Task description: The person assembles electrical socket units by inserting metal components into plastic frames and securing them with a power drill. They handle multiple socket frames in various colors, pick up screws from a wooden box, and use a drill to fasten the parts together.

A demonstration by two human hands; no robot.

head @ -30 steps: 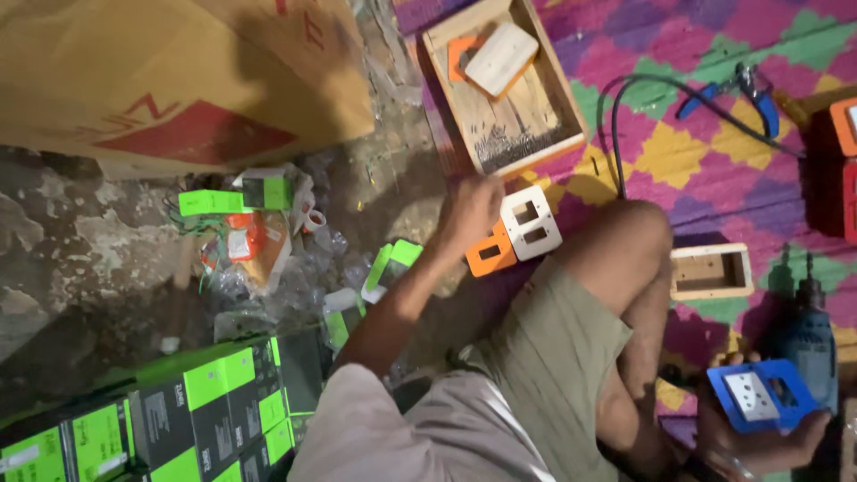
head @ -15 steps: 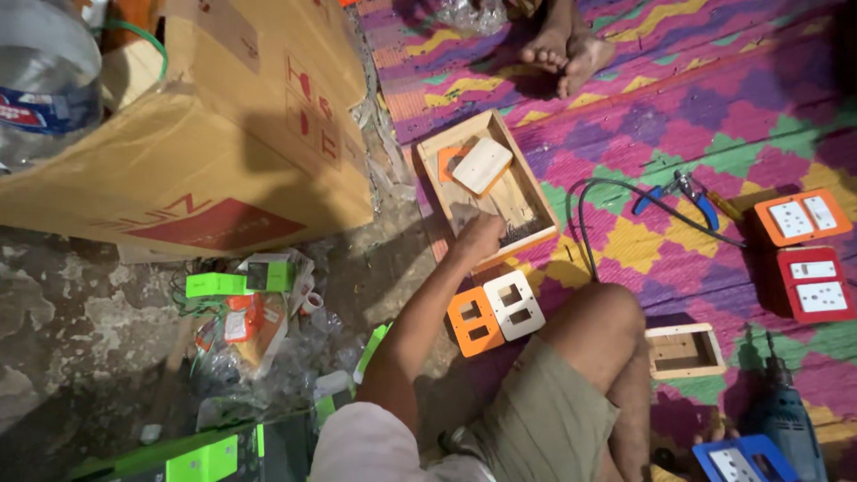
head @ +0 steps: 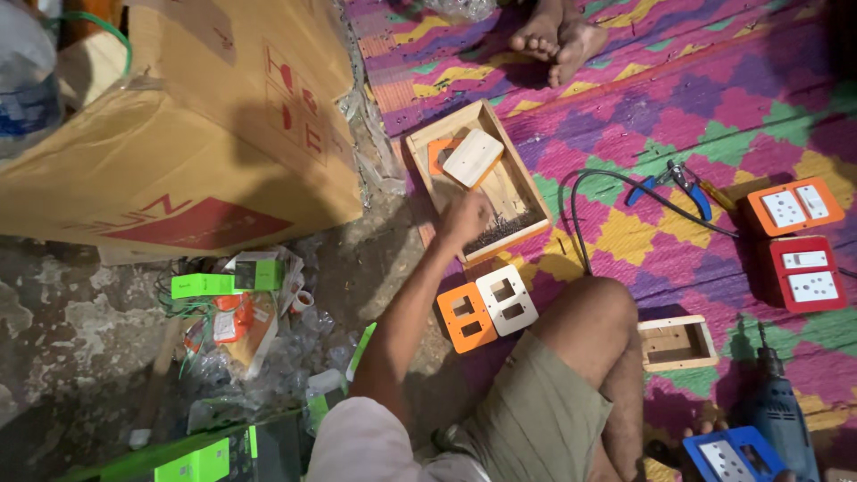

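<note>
Now my left hand point(head: 466, 214) has moved from the plates into the wooden tray point(head: 446, 125), fingers pinched over its screws point(head: 500, 230); whether they hold one, I cannot tell.

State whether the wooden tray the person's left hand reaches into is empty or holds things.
Not empty. The wooden tray holds a pile of small dark screws, a pale wooden block and an orange plate; the left hand reaches in.

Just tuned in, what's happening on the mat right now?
A person sits on a patterned mat with electrical parts spread around. The left hand reaches into a shallow wooden tray, its fingers over the pile of small dark screws. The right hand is mostly out of frame at the bottom edge, on a blue switch plate. An orange plate and a white plate lie beside the knee, with a drill and pliers nearby.
</note>
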